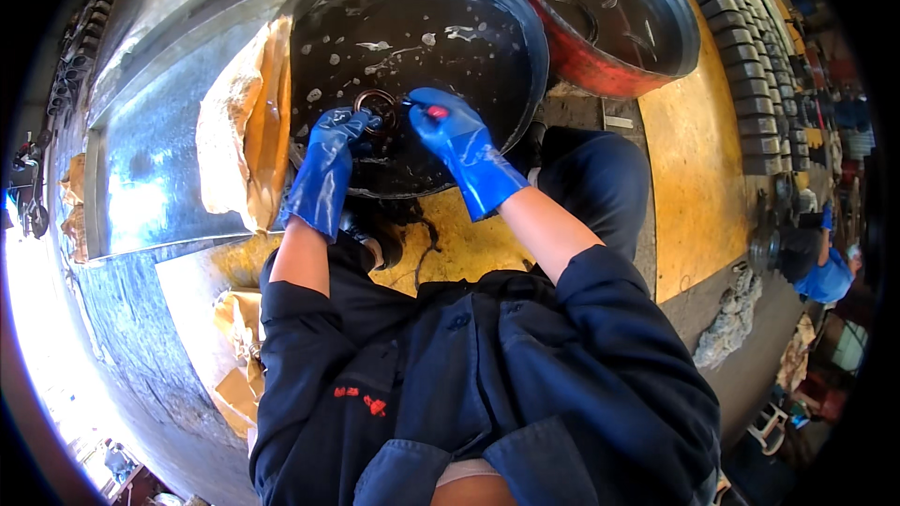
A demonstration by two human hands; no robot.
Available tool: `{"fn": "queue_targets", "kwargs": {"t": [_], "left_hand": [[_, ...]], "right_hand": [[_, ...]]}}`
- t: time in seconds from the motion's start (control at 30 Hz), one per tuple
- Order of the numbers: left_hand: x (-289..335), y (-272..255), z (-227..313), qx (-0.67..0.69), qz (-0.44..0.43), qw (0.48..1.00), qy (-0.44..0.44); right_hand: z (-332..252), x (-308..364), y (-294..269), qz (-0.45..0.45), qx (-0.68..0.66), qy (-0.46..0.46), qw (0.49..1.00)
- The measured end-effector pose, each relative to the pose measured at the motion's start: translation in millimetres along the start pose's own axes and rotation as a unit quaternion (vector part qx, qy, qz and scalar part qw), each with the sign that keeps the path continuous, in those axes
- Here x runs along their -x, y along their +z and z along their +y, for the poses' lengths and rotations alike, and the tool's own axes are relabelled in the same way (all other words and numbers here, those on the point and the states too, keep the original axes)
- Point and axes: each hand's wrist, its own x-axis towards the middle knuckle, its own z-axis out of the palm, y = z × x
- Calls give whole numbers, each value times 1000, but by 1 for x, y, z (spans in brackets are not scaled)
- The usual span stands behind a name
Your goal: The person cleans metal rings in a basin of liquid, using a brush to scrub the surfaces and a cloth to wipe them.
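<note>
Your blue-gloved left hand (330,136) grips one rusty metal ring (377,105) over the black round basin of dark liquid (323,14); your right hand (448,126) is closed on a red-tipped tool (433,111). One red basin (581,61) stands beside it.

A dark metal ring (378,107), rusty brown along its rim, is held upright just above the black, oily liquid of a wide round basin (525,84), near the basin's middle. It is wet and glistens. Against its right side lies a small brush with a red handle (433,112), its head hidden at the ring. The liquid around them is flecked with pale foam and scraps, and its surface reflects light in patches.
</note>
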Motion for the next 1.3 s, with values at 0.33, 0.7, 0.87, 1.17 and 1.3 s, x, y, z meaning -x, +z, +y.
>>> {"fn": "queue_targets", "kwargs": {"t": [0.33,0.7,0.87,1.17,1.3], "left_hand": [[18,18,0,-632,37,614,471],[56,14,34,-587,112,600,532],[76,1,82,-88,233,908,336],[51,-163,90,-187,189,945,191],[64,-120,120,-408,248,870,124]], "right_hand": [[5,33,-53,-71,186,-70,978],[4,29,-44,-129,233,13,964],[11,31,-49,-110,241,2,964],[2,28,-49,-147,242,29,959],[17,31,-55,-115,261,21,958]]}}
